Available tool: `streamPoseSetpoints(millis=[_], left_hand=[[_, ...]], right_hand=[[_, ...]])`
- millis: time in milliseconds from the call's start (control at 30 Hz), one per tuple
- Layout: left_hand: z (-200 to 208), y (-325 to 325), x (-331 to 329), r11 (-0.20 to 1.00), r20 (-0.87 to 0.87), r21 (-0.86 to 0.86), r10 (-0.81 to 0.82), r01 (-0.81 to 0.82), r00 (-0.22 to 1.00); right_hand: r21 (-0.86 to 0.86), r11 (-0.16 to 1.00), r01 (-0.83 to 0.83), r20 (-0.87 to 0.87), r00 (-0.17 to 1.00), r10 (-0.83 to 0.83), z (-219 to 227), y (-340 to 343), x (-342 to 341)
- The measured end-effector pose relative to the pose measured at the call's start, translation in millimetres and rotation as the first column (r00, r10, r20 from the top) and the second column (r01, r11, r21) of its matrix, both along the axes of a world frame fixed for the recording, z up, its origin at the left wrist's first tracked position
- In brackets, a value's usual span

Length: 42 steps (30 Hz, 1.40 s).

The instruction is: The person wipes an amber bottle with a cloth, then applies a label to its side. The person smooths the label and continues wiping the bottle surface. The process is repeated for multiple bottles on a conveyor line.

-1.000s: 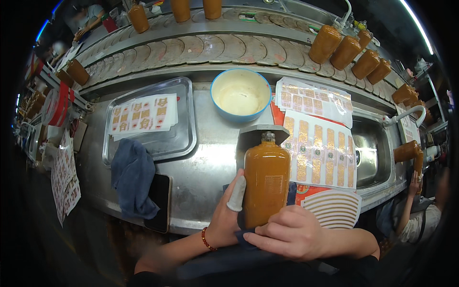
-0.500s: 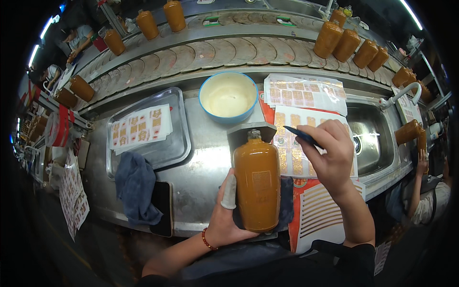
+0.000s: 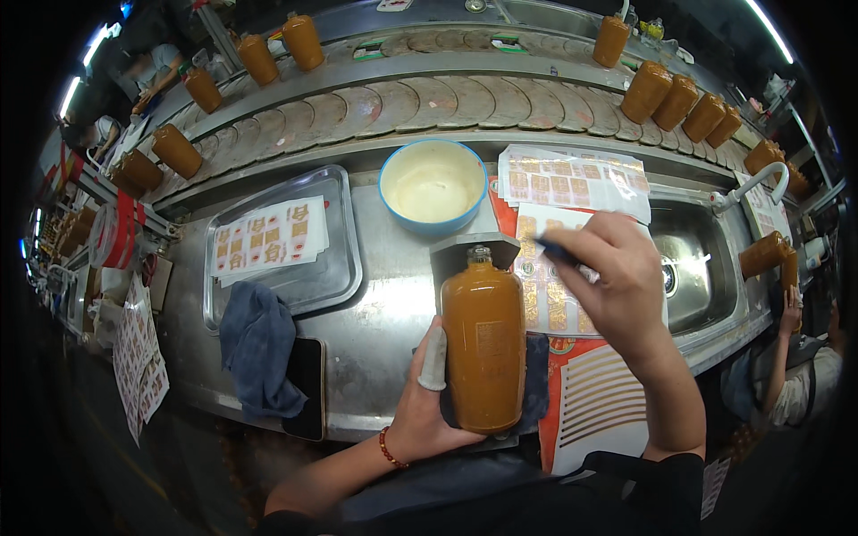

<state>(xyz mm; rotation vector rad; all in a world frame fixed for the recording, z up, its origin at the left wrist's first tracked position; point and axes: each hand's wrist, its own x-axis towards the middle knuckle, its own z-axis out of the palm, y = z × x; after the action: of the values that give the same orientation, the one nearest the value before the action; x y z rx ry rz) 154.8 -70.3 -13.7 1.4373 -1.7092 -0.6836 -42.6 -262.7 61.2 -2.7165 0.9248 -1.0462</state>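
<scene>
An orange-brown bottle lies on its side on a dark pad at the counter's near edge, neck pointing away from me. My left hand grips its lower left side, thumb wrapped in a white cover. My right hand hovers over a sheet of small orange labels to the right of the bottle, pinching a thin dark blue tool whose tip points left toward the sheet.
A blue-rimmed bowl of pale paste stands behind the bottle. A steel tray with a label sheet sits left; a blue cloth and dark phone lie below. A sink is right. Bottles ride the conveyor behind.
My right hand left the bottle's base, picked up the thin tool over the label sheet, and has since moved slightly toward the bottle. The left hand keeps hold of the bottle.
</scene>
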Motion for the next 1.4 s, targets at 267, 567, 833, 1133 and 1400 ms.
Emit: streamPoseSetpoints(millis=[267, 567, 833, 1133, 1400], left_hand=[[-10.4, 0.1, 5.8, 0.999, 0.001, 0.045, 0.025, -0.025, 1.0], [8.3, 0.9, -6.2, 0.993, 0.137, -0.1, 0.069, -0.055, 0.988], [-0.1, -2.2, -12.1, 0.991, 0.149, -0.135, 0.031, -0.011, 0.988], [-9.1, 18.6, 0.6, 1.0, -0.09, 0.012, -0.003, 0.004, 0.996], [-2.7, 2.5, -17.9, 0.999, 0.132, -0.046, -0.002, 0.008, 0.991]], right_hand=[[0.476, 0.586, -0.656, 0.223, 0.734, 0.641, -25.4, 113.8, -11.2], [0.07, 0.991, -0.117, 0.201, 0.974, 0.101, -17.6, 46.2, -14.3], [0.597, 0.73, -0.332, 0.215, 0.943, 0.253, -24.2, 118.8, -56.5], [0.904, 0.382, -0.192, 0.398, 0.705, -0.587, -69.6, 88.9, -145.0], [0.995, 0.099, -0.028, 0.092, 0.665, -0.741, -134.3, -47.3, -249.3]])
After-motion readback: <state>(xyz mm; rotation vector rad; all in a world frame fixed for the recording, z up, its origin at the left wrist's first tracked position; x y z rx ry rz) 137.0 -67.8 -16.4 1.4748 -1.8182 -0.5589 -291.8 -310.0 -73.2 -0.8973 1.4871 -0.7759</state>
